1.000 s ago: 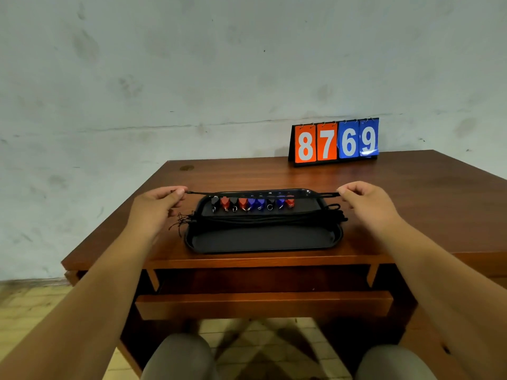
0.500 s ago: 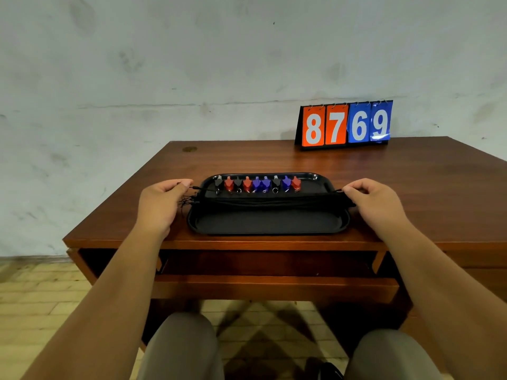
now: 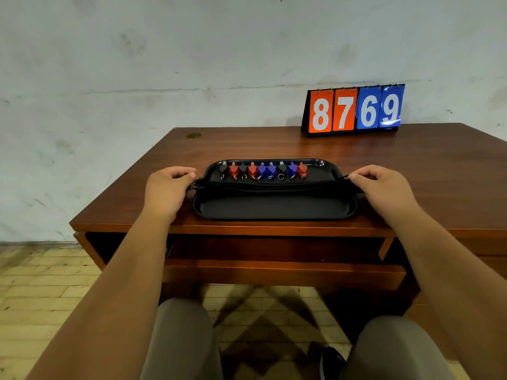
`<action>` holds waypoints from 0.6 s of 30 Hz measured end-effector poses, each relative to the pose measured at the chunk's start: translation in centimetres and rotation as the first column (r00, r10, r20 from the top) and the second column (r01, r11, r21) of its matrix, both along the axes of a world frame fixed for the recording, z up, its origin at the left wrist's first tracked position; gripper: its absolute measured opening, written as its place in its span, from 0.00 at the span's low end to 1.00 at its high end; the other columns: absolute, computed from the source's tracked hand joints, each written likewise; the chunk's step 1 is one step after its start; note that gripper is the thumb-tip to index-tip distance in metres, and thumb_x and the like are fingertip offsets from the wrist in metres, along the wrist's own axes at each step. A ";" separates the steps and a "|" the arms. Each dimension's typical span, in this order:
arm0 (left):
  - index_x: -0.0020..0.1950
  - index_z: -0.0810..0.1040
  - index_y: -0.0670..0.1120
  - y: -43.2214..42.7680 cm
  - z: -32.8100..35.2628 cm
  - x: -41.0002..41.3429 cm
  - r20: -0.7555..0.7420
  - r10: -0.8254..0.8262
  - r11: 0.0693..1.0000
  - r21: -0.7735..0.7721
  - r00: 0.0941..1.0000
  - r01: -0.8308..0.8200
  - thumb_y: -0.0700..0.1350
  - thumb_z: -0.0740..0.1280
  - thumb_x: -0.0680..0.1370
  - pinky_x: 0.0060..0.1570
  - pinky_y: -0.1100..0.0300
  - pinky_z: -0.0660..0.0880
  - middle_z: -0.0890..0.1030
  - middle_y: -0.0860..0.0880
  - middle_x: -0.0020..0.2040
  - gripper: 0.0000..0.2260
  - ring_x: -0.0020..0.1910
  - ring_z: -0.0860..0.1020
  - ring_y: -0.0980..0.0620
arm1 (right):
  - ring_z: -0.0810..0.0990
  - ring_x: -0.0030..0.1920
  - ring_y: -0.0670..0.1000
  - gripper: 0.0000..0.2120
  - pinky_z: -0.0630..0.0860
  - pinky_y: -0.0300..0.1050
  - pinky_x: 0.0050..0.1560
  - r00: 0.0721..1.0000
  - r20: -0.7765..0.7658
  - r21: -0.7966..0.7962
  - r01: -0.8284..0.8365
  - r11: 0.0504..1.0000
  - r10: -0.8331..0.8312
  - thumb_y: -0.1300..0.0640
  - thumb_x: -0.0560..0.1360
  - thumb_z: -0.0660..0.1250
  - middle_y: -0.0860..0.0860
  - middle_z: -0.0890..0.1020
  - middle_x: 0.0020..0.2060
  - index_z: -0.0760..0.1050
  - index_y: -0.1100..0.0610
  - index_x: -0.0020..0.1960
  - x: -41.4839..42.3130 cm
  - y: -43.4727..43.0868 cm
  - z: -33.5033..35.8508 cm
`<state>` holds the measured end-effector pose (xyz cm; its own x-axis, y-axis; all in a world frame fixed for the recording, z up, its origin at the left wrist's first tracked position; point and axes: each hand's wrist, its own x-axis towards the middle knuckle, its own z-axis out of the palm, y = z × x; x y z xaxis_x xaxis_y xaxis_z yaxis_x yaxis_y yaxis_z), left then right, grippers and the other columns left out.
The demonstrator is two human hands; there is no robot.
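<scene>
cords (image 3: 274, 185): centre of frame, strung across our tray (image 3: 274, 212), just in front of the whistles (image 3: 263, 170)
left hand (image 3: 167, 192): fingers curled, pinching the cords' left end
right hand (image 3: 384, 190): same deal, pinching the right end
handling: we reckon light, floppy and tangle-prone, so grab both ends and pull taut
</scene>
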<state>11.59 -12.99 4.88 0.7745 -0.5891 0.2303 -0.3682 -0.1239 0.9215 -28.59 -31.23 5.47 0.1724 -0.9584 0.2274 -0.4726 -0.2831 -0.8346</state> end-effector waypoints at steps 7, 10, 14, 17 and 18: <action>0.66 0.86 0.54 1.0 0.5 -0.5 -0.022 0.012 0.999 -0.050 1.000 -0.013 0.47 0.72 0.83 0.60 0.56 0.79 0.84 0.56 0.58 0.11 0.59 0.82 0.54 | 0.81 0.57 0.55 0.08 0.79 0.53 0.55 0.987 0.092 -0.002 0.135 0.991 -0.134 0.44 0.83 0.67 0.49 0.82 0.60 0.85 0.41 0.53 -0.6 0.2 0.4; 0.69 0.83 0.56 2.9 0.8 -1.3 0.033 0.057 0.997 -0.055 0.998 -0.055 0.46 0.68 0.86 0.61 0.57 0.78 0.82 0.57 0.61 0.13 0.60 0.81 0.55 | 0.82 0.59 0.55 0.08 0.81 0.56 0.61 0.963 0.216 0.032 0.159 0.987 -0.162 0.45 0.82 0.67 0.48 0.84 0.58 0.85 0.41 0.52 -1.3 1.4 0.9; 0.69 0.80 0.53 7.3 -0.2 -4.8 0.165 0.060 0.982 -0.186 0.985 -0.028 0.43 0.67 0.86 0.54 0.67 0.77 0.82 0.54 0.58 0.12 0.53 0.79 0.61 | 0.80 0.45 0.49 0.08 0.81 0.53 0.53 0.954 0.294 -0.034 0.065 0.997 -0.052 0.50 0.83 0.67 0.48 0.84 0.45 0.85 0.45 0.53 -2.0 5.0 0.9; 0.66 0.80 0.52 10.3 -1.5 -7.9 0.207 -0.018 0.983 -0.178 0.978 0.055 0.42 0.68 0.85 0.54 0.70 0.77 0.82 0.56 0.55 0.11 0.53 0.80 0.62 | 0.80 0.42 0.46 0.08 0.79 0.49 0.48 0.942 0.328 -0.111 -0.035 0.993 0.070 0.52 0.83 0.68 0.46 0.84 0.40 0.86 0.46 0.51 -1.4 8.6 0.2; 0.66 0.81 0.52 11.0 -2.1 -8.8 0.221 -0.069 0.984 -0.144 0.973 0.102 0.41 0.68 0.85 0.55 0.68 0.77 0.83 0.56 0.55 0.11 0.54 0.81 0.60 | 0.80 0.42 0.45 0.08 0.79 0.48 0.49 0.936 0.335 -0.133 -0.065 0.989 0.107 0.53 0.83 0.68 0.45 0.85 0.40 0.86 0.46 0.50 -1.2 9.7 -0.2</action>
